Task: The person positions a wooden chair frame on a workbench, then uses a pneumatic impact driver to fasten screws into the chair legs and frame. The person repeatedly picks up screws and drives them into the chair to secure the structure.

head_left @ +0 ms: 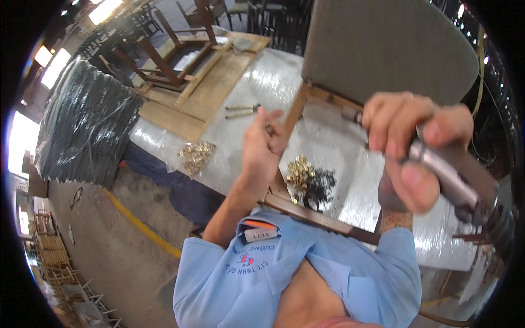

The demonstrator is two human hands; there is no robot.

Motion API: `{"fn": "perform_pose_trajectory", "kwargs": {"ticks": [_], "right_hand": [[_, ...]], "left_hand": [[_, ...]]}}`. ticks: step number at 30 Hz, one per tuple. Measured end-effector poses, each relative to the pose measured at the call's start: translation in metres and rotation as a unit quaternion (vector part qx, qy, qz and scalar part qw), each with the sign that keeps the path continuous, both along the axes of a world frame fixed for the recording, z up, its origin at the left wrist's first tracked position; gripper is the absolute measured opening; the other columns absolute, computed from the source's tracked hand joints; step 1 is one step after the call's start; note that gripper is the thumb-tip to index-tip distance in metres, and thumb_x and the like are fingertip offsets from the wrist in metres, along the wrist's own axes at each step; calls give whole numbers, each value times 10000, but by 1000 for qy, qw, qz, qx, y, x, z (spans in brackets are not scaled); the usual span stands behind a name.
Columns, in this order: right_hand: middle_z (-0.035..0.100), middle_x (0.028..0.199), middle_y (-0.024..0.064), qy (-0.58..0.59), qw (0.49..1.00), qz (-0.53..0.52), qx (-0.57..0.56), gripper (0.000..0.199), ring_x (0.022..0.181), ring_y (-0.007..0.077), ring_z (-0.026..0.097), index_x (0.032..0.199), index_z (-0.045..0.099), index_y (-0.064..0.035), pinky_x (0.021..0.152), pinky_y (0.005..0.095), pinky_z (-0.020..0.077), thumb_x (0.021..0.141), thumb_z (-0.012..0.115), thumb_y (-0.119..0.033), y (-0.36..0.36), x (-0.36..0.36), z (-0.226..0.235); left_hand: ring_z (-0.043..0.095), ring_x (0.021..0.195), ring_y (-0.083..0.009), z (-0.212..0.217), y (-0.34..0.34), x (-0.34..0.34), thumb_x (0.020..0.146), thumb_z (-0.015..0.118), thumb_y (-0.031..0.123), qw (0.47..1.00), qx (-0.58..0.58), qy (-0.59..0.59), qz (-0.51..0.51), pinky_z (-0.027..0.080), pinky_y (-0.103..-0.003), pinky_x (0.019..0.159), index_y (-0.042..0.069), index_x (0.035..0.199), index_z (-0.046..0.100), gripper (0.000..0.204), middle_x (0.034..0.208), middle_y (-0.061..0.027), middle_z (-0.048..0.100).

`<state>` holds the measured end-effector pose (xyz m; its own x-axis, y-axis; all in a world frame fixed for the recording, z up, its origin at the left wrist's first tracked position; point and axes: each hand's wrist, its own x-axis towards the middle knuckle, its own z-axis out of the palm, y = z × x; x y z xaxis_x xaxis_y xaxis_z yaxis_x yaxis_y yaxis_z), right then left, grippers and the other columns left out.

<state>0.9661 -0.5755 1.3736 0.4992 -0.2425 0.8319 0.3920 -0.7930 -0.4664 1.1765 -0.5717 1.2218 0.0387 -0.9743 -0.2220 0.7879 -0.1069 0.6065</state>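
Note:
My left hand (pixel 261 146) is raised over the chair's wooden leg frame (pixel 294 112), fingers pinched on a small screw held against the wood. My right hand (pixel 411 146) is wrapped around a grey power tool (pixel 456 183), held close to the camera. The chair (pixel 388 46) lies tipped on the plastic-covered table (pixel 262 87), its grey padded seat facing up and away. A pile of brass screws and black washers (pixel 309 177) lies inside the frame on the table.
A bag of brass hardware (pixel 196 154) and a pair of pliers (pixel 240 111) lie on the table. Wooden chair frames (pixel 175 54) stand on boards at the far end. A black wrapped stack (pixel 82 126) sits to the left above the concrete floor with a yellow line (pixel 142 227).

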Motion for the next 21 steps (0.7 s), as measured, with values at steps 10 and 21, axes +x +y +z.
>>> {"fn": "perform_pose_trajectory", "kwargs": {"ticks": [10, 21], "right_hand": [[571, 781, 95, -82, 972, -202, 91, 337, 719, 212, 592, 1101, 443, -68, 830, 467, 530, 775, 514, -19, -109, -12, -87], [599, 748, 114, -139, 959, -199, 143, 287, 666, 223, 621, 1063, 473, -44, 781, 463, 564, 785, 516, 14, -164, 1, -130]], "left_hand": [[387, 555, -78, -89, -4, 57, 1040, 464, 182, 993, 55, 78, 69, 332, -238, 504, 60, 948, 480, 154, 811, -43, 524], [381, 558, -65, -122, 2, 65, 1002, 604, 287, 984, 146, 64, 79, 306, -222, 490, 109, 916, 526, 212, 784, -16, 576]]}}
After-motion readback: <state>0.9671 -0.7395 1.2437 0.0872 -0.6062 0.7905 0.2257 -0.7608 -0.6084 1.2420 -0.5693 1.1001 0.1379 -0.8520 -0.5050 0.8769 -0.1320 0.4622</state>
